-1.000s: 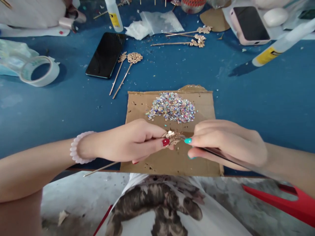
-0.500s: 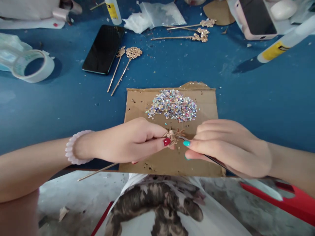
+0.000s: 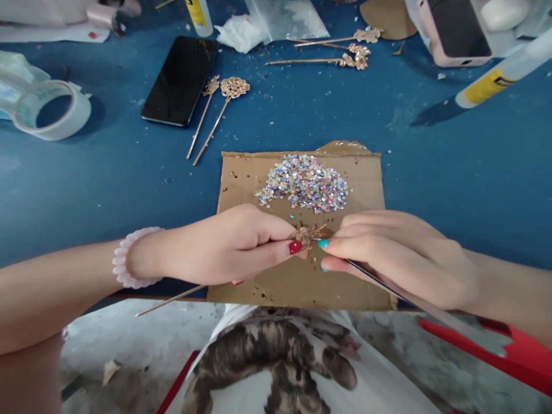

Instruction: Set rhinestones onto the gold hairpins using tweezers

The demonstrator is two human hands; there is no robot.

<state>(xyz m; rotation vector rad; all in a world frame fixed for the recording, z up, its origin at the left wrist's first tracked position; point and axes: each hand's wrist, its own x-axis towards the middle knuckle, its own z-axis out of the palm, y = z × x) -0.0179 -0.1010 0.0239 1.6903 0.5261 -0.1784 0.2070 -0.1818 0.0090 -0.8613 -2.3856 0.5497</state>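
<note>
My left hand (image 3: 233, 244) pinches a gold-coloured hairpin by its ornate flower head (image 3: 308, 236). The hairpin's thin stem (image 3: 170, 300) comes out beneath the wrist, past the table edge. In my right hand (image 3: 397, 256) is a slim metal tool that looks like tweezers (image 3: 383, 282), slanting back under the palm. Its front end is hidden by the fingers, which are right beside the flower head. Both hands are above a cardboard sheet (image 3: 259, 294). Just beyond them on the cardboard lies a pile of small shiny, multicoloured chips (image 3: 304, 183).
A black phone (image 3: 179, 80) lies at the left beside two gold hairpins (image 3: 235, 87), with more hairpins (image 3: 356, 57) farther back. A tape roll (image 3: 54, 109) stands far left. One glue bottle (image 3: 487, 86) is at the right, another (image 3: 199, 17) behind. A plastic bag (image 3: 288, 20) lies at the back.
My right hand has shifted slightly left toward the flower head, and the tweezers' rear end has swung down and right. The flower head has turned a little in my left hand.
</note>
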